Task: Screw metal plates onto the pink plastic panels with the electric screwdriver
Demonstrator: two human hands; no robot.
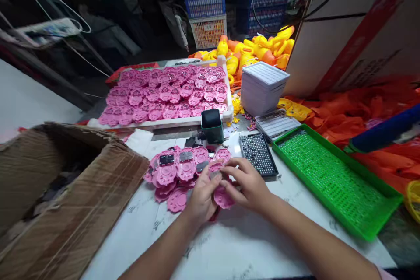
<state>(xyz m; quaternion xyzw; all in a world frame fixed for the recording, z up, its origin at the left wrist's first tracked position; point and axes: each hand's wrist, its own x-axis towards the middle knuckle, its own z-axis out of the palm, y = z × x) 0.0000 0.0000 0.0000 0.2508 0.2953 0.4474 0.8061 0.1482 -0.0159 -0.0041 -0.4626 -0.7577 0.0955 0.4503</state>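
Two bare forearms are brought in from the bottom edge and are angled inward so that the hands meet above the white worktop (236, 245). The left hand (201, 199) is curled, palm turned inward, with its fingers closed around the near edge of a flat pink plastic toy shell (223, 197). The right hand (247, 183) is arched over the same shell, wrist slightly raised, its fingertips (226, 167) pinched at the top of the piece; whether a small part is held between them cannot be told.

The step in hand is judged to be the fitting of something small onto that shell. It would be done best with the shell kept flat and steadied by the left hand, and with light, square pressure from the right fingertips, so that neighbouring pieces are not disturbed.

Just beyond the hands, a loose heap of matching pink shells with dark inserts (183, 168) is spread on the worktop. To the left an open brown cardboard box (82, 192) is seen; to the right, a black tray of small parts (257, 154) and a long green plastic tray (331, 183). Farther back lie a dark green cup (212, 126), a white tray of pink shells (170, 94) and a stack of white trays (262, 87).
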